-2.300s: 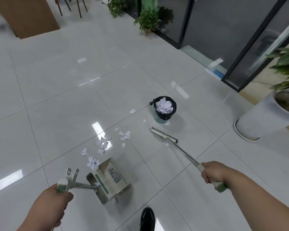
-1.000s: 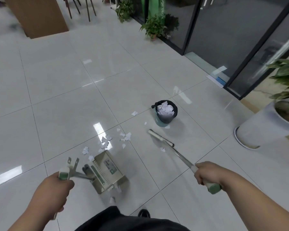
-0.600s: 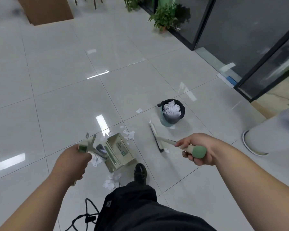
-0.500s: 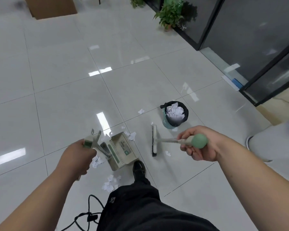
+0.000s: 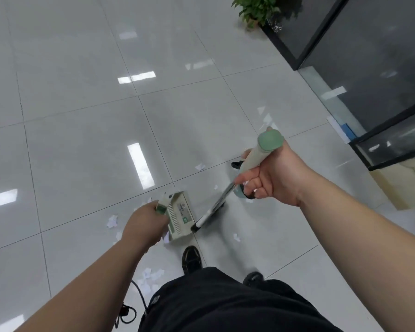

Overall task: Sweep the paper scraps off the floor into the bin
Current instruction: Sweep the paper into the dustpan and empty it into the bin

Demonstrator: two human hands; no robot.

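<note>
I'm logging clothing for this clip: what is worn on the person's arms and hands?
Nothing visible: the left forearm and right forearm are bare, no sleeve in view; the left hand and right hand show no glove, watch or ring.

white paper scraps (image 5: 112,221) — scattered loose

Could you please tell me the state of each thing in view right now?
Dustpan: held low, near the floor.
Broom: tilted, head beside the dustpan.
Left hand: grips the dustpan's handle.
Right hand: grips the broom's handle.
Paper scraps: scattered on the floor.
Bin: mostly hidden behind the right hand.
</note>
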